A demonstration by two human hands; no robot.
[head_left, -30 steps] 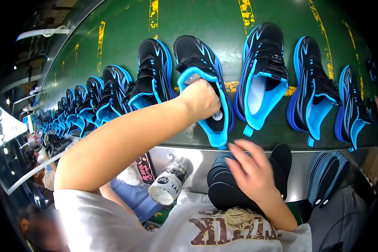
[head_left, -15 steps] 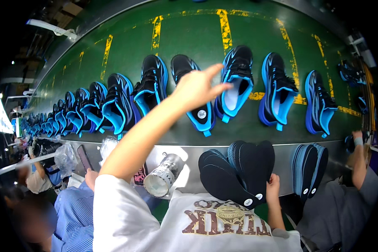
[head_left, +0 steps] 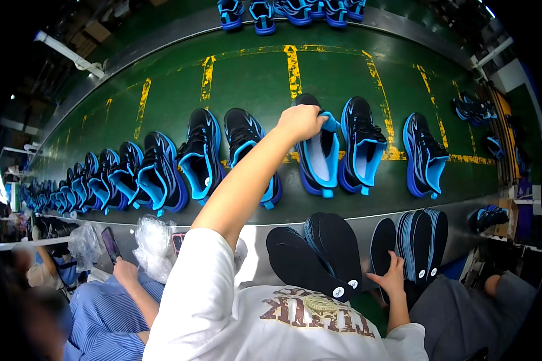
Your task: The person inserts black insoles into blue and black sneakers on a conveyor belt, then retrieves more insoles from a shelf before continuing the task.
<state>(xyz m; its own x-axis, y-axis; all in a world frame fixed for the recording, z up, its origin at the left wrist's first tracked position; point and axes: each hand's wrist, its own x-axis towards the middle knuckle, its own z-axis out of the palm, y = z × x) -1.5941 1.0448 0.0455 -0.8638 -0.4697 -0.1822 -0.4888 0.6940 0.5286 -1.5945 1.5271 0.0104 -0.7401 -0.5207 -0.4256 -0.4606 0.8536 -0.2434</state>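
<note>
My left hand (head_left: 304, 122) is closed on the upper of a black and blue sneaker (head_left: 320, 159), around its tongue and laces. A pale lining shows in that sneaker's opening. To its right stand a second sneaker (head_left: 361, 147) and a third sneaker (head_left: 424, 155); on its left, my forearm partly covers another sneaker (head_left: 244, 132). Low on the right, my right hand (head_left: 393, 275) has its thumb and fingers apart, beside a single black insole (head_left: 382, 240). Left of that hand lie fanned stacks of black insoles (head_left: 334, 246) with round white stickers at the heels.
Several sneakers (head_left: 156, 174) line the green table (head_left: 247, 78) toward the left; more sneakers (head_left: 298, 12) sit beyond its far edge. Another insole stack (head_left: 414, 240) stands right of my right hand. Neighbours sit both sides; the left one holds a phone (head_left: 111, 245) near plastic bags (head_left: 153, 246).
My left hand, outstretched above the sneakers before, has closed on one's upper. My right hand has moved from the insole stack's edge beside a single insole. The view has shifted.
</note>
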